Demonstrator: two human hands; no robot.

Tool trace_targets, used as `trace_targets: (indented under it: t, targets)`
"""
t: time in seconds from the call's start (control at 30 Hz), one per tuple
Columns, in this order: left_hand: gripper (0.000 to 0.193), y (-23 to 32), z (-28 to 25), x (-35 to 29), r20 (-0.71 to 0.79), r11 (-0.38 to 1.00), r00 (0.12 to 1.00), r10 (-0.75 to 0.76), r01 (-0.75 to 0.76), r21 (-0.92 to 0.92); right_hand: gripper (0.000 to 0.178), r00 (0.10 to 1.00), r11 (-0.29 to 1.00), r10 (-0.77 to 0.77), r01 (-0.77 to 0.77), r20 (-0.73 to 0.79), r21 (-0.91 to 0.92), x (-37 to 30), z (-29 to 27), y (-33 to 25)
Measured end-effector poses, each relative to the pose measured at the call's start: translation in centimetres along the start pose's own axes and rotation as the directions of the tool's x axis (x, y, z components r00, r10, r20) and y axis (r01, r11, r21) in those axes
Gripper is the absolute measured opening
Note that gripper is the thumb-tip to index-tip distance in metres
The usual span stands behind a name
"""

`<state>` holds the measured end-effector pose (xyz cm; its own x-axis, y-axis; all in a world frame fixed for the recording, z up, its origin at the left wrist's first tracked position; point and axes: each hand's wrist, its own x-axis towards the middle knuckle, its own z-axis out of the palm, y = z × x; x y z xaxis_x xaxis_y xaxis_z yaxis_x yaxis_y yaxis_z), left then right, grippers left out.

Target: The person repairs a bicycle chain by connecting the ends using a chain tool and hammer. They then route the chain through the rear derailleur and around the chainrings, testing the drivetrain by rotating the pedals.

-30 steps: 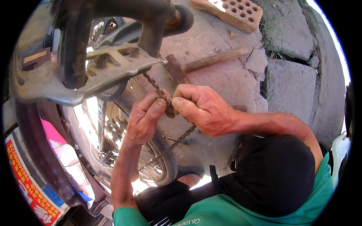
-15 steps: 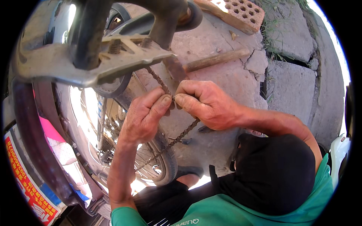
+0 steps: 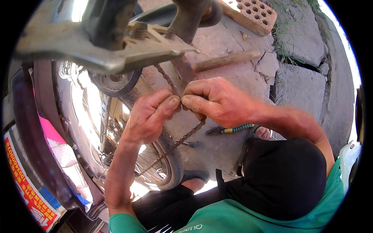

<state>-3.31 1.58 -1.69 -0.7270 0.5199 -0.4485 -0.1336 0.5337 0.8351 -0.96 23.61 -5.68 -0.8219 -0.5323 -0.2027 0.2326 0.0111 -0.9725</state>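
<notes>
A rusty bicycle chain (image 3: pixel 190 134) runs down past the pedal, through my fingers, then loops toward the rear wheel (image 3: pixel 176 163). My left hand (image 3: pixel 149 114) pinches it between thumb and forefinger. Right beside those fingertips, my right hand (image 3: pixel 219 101) is pinched on the chain too, its other fingers curled. The short bit of chain between the two hands is mostly hidden by fingertips. Above them, a large metal pedal (image 3: pixel 116 54) on a dark crank is close to the view and partly blurred.
On the cracked concrete, a wooden handle (image 3: pixel 227 61) meets a rusty metal piece (image 3: pixel 183 70). A perforated brick (image 3: pixel 252 15) sits beyond it. A tool with a teal and yellow handle (image 3: pixel 237 129) lies near my foot (image 3: pixel 263 133). A red printed sign (image 3: pixel 27 186) stands left.
The pedal has shifted right in the picture, and the teal-handled tool has come into fuller view. Both hands keep their pinch on the chain; my right hand has tilted slightly.
</notes>
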Motion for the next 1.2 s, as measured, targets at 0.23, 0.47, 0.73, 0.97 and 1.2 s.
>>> trace_targets:
  t: [0.23,0.47,0.73,0.97,1.2]
  targets:
    - [0.033,-0.4,2.2,0.1,-0.109,0.982,0.994,-0.012,-0.009,-0.189,0.032,0.994,0.99,0.039,-0.024,-0.107,0.138,-1.2,0.8,0.6]
    - [0.034,-0.2,2.2,0.2,-0.117,0.988,0.993,0.015,-0.032,-0.15,0.034,0.995,0.953,-0.021,0.05,-0.1,0.298,-1.3,1.2,1.7]
    - [0.037,0.8,2.1,0.6,-0.101,0.996,0.995,0.026,-0.034,-0.081,0.029,0.987,0.976,-0.108,0.128,-0.119,0.179,-1.9,1.7,1.9]
    - [0.035,0.3,1.9,1.0,-0.07,0.972,0.997,0.02,-0.036,-0.233,0.031,0.992,0.97,-0.097,0.113,-0.086,0.216,-2.3,1.0,1.3]
    - [0.036,0.0,0.1,0.8,0.023,0.99,0.999,0.042,-0.039,-0.133,0.033,1.0,0.959,-0.024,0.018,0.017,0.282,-1.9,0.8,0.9]
